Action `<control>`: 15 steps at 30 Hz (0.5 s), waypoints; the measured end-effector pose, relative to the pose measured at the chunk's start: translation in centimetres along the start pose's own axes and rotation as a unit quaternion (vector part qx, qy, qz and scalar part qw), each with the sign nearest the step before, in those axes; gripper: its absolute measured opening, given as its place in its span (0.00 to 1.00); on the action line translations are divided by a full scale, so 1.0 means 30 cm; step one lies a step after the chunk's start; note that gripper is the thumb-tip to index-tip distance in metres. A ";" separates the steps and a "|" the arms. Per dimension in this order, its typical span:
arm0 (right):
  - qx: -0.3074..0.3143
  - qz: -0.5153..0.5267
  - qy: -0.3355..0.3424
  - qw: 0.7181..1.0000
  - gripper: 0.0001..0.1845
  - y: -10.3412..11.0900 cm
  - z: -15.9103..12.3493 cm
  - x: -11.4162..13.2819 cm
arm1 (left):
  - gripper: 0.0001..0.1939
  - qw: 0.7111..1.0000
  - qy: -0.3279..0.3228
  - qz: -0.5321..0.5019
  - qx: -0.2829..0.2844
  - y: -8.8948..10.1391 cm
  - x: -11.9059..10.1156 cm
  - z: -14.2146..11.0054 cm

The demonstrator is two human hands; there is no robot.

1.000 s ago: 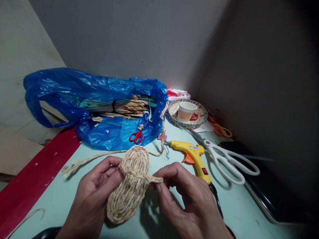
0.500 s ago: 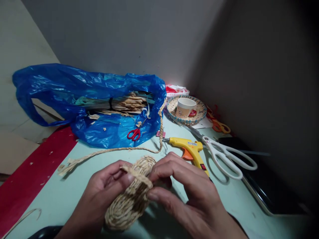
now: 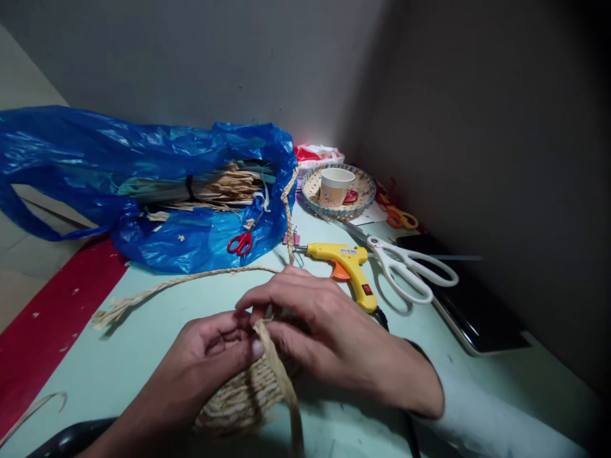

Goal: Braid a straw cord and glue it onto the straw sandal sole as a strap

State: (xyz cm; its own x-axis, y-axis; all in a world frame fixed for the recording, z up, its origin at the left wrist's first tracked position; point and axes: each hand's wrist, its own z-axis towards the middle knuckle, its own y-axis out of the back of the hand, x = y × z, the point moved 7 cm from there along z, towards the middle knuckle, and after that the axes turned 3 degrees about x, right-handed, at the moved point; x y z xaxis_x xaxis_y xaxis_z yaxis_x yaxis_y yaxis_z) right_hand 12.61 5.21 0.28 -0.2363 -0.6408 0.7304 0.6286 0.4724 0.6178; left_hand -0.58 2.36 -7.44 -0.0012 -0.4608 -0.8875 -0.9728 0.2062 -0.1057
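Observation:
Low over the table, my left hand (image 3: 214, 356) is closed on the side of a woven straw sole (image 3: 243, 394), an oval of coiled braid. A flat straw strip (image 3: 284, 378) crosses the sole and hangs down its right side. My right hand (image 3: 315, 324) reaches over the sole's far end, its fingers bent and meeting my left fingertips at the top of the strip. Both hands hide the sole's upper part. Behind them a long straw braid (image 3: 191, 278) lies on the table and runs up beside the blue bag.
A blue plastic bag (image 3: 157, 245) holds bundled straw (image 3: 224, 187) and small red scissors (image 3: 240, 243). Rightward lie a yellow glue gun (image 3: 351, 267), large white scissors (image 3: 405, 267) and a black flat device (image 3: 482, 318). A woven tray (image 3: 365, 197) carries a paper cup (image 3: 337, 186).
My right hand has moved left and over the sole, up to my left fingers. The strip's end, which pointed right, now hangs downward. The view has shifted right.

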 end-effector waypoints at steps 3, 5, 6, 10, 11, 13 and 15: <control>-0.041 0.007 0.025 0.999 0.06 0.005 -0.002 0.000 | 0.08 1.000 -0.011 -0.022 0.014 -0.013 0.005 0.007; -0.104 0.019 0.011 0.994 0.05 0.040 -0.010 -0.016 | 0.10 0.998 -0.018 -0.065 0.011 -0.019 0.007 0.008; -0.145 0.036 -0.008 0.989 0.05 0.066 -0.017 -0.031 | 0.10 0.995 -0.019 -0.096 -0.001 -0.018 0.008 0.006; -0.243 0.186 -0.095 0.947 0.02 0.131 -0.043 -0.093 | 0.17 0.978 -0.032 -0.201 -0.040 -0.013 -0.007 -0.008; -0.235 0.220 -0.115 0.940 0.03 0.126 -0.043 -0.104 | 0.20 0.975 -0.041 -0.216 -0.037 -0.014 -0.016 -0.011; -0.214 0.257 -0.153 0.930 0.06 0.105 -0.041 -0.114 | 0.25 0.969 -0.061 -0.237 -0.026 -0.013 -0.033 -0.012; -0.197 0.273 -0.191 0.922 0.09 0.077 -0.040 -0.118 | 0.27 0.965 -0.077 -0.250 -0.017 -0.011 -0.045 -0.010</control>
State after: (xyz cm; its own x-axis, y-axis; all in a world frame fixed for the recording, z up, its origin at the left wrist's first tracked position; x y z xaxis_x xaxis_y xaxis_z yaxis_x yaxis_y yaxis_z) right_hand 15.81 7.85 -1.23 -0.0012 -0.0765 0.9971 0.9336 0.3571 0.0285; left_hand -0.32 2.64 -6.07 0.5018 -0.3609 -0.7861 -0.8503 -0.0390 -0.5248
